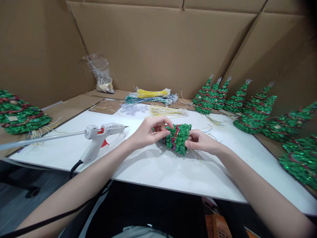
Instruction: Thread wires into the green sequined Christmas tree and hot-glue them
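A small green Christmas tree (182, 137) with red and purple garland lies on its side just above the white tabletop, its wide base toward the right. My right hand (198, 140) grips the base rim, thumb in front and fingers curled at the open underside. Over the narrower part, my left hand (158, 130) has thumb and index finger brought together in a pinch. A thin pale strand seems to run at those fingertips, too fine to name surely. The tree's tip is hidden behind my left hand. Fine wires (196, 155) trail below the base.
A white hot glue gun (99, 137) with a long glue stick stands at left, its black cord crossing my left forearm. Bundles of yellow wire (152, 93) and green-blue wire (148, 99) lie behind. Several finished trees (255, 115) line the right; another tree (19, 114) is far left.
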